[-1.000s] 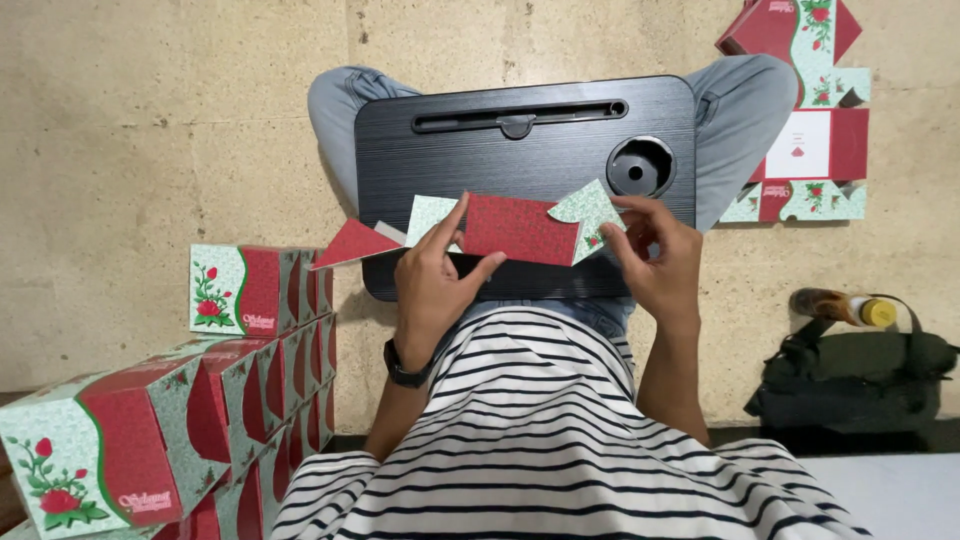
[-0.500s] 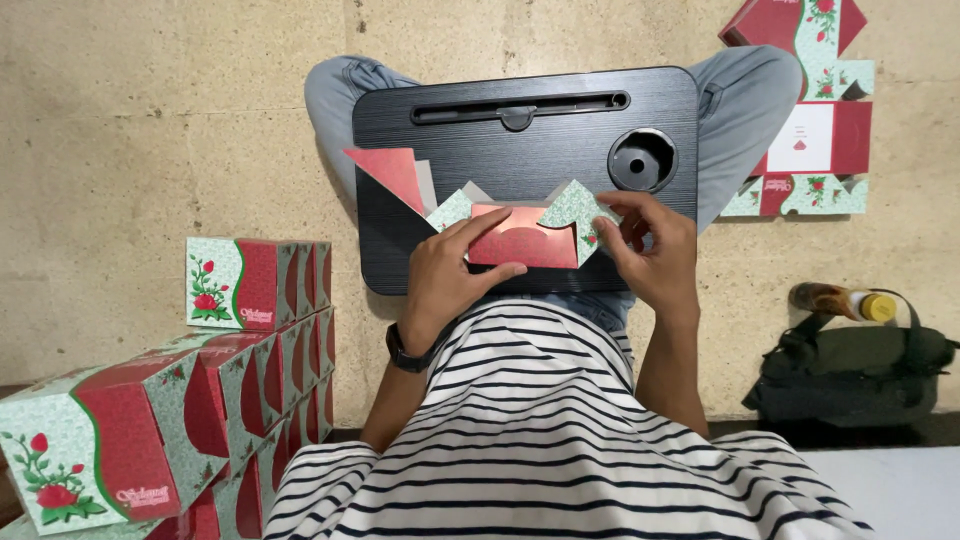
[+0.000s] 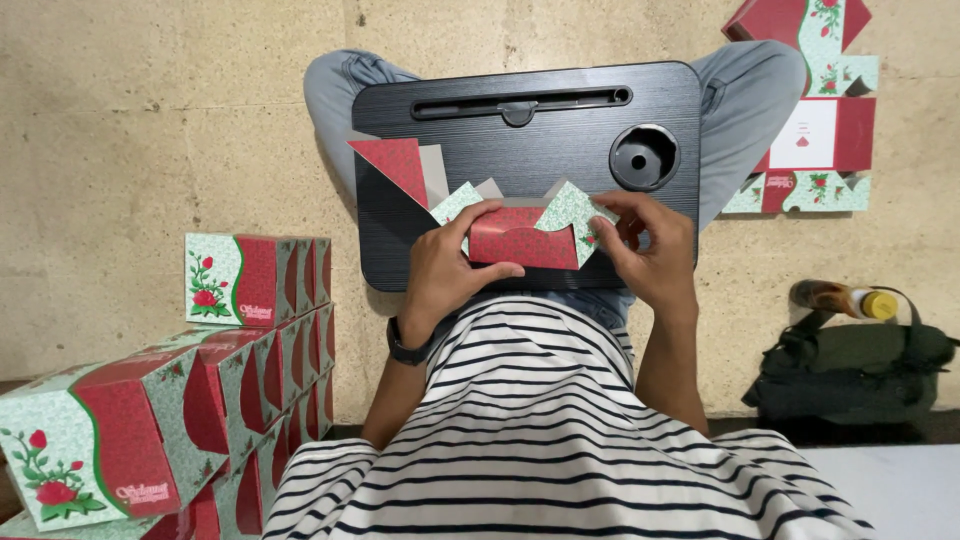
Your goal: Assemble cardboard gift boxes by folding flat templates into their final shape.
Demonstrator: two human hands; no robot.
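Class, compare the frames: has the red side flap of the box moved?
Yes. The red flap has swung up and left across the black lap desk, away from the left hand.

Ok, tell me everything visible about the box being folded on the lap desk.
The half-folded carton is thin printed cardboard, red with pale green floral panels. It lies on the black lap desk, flaps splayed, one long red flap reaching up-left. The left hand presses its left end; the right hand pinches a right flap.

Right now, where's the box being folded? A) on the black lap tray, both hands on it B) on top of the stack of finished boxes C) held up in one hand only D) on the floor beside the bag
A: the half-folded box rests on the black lap tray, with the left hand and right hand both gripping it.
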